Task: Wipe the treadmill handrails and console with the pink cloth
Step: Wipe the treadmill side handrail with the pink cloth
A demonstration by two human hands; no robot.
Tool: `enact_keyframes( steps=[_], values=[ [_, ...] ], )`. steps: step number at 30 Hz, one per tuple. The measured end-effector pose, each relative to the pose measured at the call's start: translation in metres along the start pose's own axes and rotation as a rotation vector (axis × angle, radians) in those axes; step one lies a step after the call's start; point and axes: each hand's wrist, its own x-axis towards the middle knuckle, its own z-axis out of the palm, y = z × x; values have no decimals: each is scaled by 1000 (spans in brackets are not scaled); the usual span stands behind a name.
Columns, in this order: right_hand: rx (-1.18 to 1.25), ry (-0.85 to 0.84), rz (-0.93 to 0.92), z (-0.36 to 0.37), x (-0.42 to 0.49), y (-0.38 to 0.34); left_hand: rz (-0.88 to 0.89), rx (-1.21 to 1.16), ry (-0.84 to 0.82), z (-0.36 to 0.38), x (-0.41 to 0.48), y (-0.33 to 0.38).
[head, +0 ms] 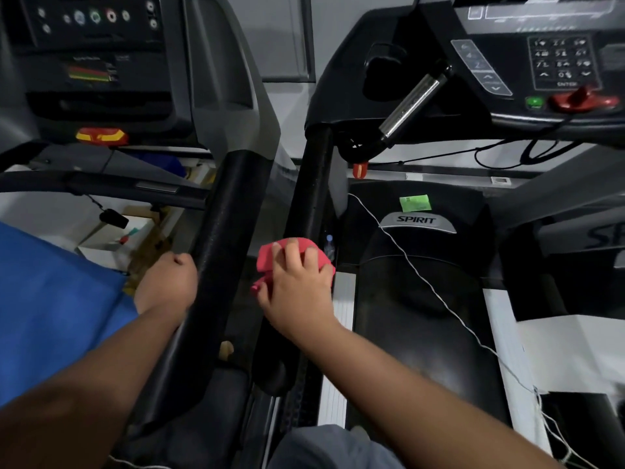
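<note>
Left hand (169, 279), at 9 o'clock of the pink cloth (291, 258), grips the neighbouring handrail (220, 238). Right hand (297, 286) presses the cloth around the treadmill's left handrail (311, 184). Step: handrail wipe. Next, likely: slide toward 12 o'clock; console (541, 55) at 1 o'clock awaits.

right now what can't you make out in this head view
- Handrail under the pink cloth: covered by cloth and right hand.
- Left hand fingers: curled behind the other handrail.
- Right console keypad labels: blurred, too small; the console is cut off by the right edge.
- Left console display: blurred.
</note>
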Motion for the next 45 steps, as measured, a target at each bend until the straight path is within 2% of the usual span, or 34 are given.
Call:
enact_keyframes(
  steps=[2,4,8,12,16,18,21,25,32,34,36,38,40,42,45],
  values=[
    [-7,5,-6,2,-7,0,1,2,-3,1,1,0],
    [144,18,-24,3,-12,7,-6,1,5,1,1,-1],
    [776,-154,142,1,-19,33,-15,0,17,1,0,1],
    [1249,-163,460,16,-22,38,-30,8,12,2,1,1],
    [1408,-312,694,37,-14,47,-28,6,13,2,1,1],
    [1468,-263,688,34,-12,44,-27,11,13,1,1,1],
    [1388,-132,603,26,-16,34,-25,19,10,2,2,1],
    [1179,-111,424,11,-17,26,-25,17,12,3,3,-1],
    [397,-33,141,0,-6,5,-25,21,8,2,1,2],
    [122,-77,0,-6,-6,-4,-40,25,6,0,0,4],
    [-70,-190,-155,-11,-6,-16,-64,4,11,0,-1,5],
    [-32,-225,-298,-13,-6,-22,-62,-23,36,-1,-3,4],
    [260,-148,-326,-13,-5,-18,-28,-57,77,-1,-5,4],
    [563,-57,-283,-10,-7,0,23,-101,135,-2,-8,4],
    [653,-33,-103,-8,-14,25,190,-109,199,0,-7,3]
  ],
)
